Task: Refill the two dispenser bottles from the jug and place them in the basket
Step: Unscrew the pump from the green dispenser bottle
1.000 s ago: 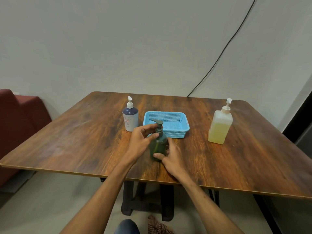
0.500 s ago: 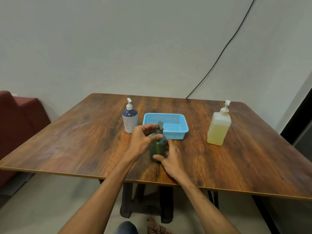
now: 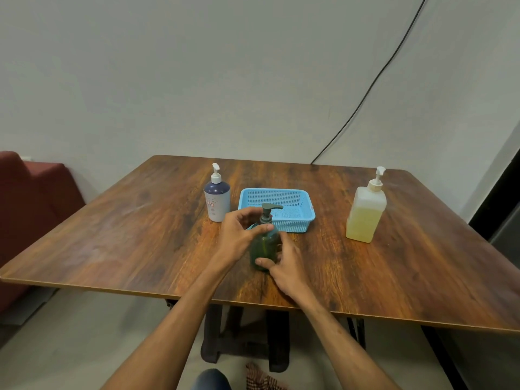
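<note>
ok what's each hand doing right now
left hand: grips the green bottle at its neck
right hand: holds the green bottle low on its body

Dark green bottle (image 3: 264,246), blue mesh basket (image 3: 277,212), navy-and-white bottle (image 3: 217,202) (speckled), pale yellow jug (image 3: 365,212), brown wood-grain bench (image 3: 126,229)

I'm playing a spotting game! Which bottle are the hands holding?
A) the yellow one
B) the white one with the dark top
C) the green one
C: the left hand grips the green bottle at its neck and the right hand holds its body.
</note>
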